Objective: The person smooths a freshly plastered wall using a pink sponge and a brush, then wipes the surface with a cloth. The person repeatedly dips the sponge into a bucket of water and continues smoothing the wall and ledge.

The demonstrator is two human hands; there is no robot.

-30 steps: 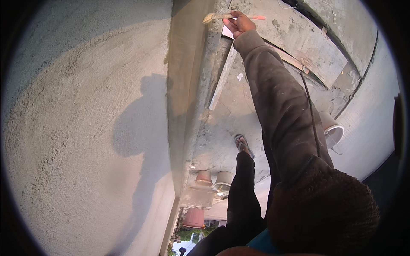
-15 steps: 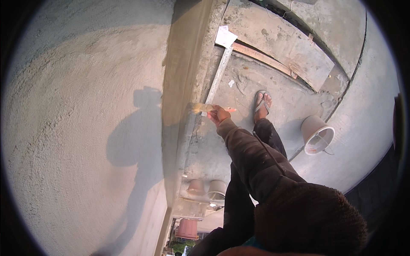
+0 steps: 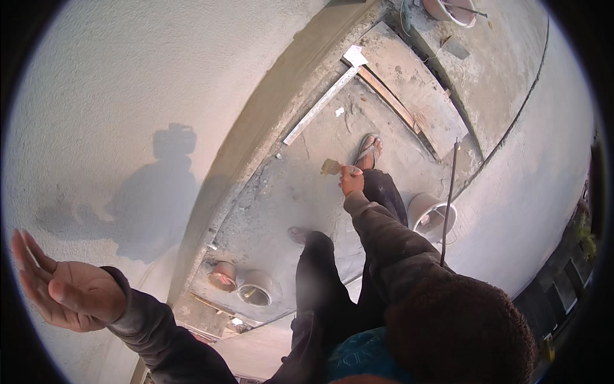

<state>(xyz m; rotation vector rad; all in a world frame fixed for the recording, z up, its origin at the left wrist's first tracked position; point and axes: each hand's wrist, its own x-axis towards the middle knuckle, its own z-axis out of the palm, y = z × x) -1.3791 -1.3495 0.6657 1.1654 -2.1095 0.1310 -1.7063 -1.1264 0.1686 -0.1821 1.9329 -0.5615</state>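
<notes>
My right hand (image 3: 351, 181) is closed round the handle of a paintbrush (image 3: 330, 167), whose pale tan bristles point left. The brush is held in front of my legs, apart from the wall, and a sandalled foot (image 3: 369, 151) shows just beyond it. Far to the left, my left hand (image 3: 80, 294) is raised with its palm up and fingers spread, holding nothing. Behind it rises the plastered wall (image 3: 128, 77), pale and rough, with a darker smooth band (image 3: 256, 115) along its base. My shadow falls on the plaster.
A whitish bucket (image 3: 414, 206) stands right of my leg, with a thin dark rod (image 3: 450, 185) beside it. Lower left are a reddish bucket (image 3: 223, 269) and another pale bucket (image 3: 258, 280). Ahead lie a long straightedge (image 3: 323, 102), a wooden plank (image 3: 390, 99) and a pink basin (image 3: 441, 13).
My right hand has drawn the brush away from the wall's base, rightward toward my leg. My left hand has come into view on the left. The view has turned and shifted.
</notes>
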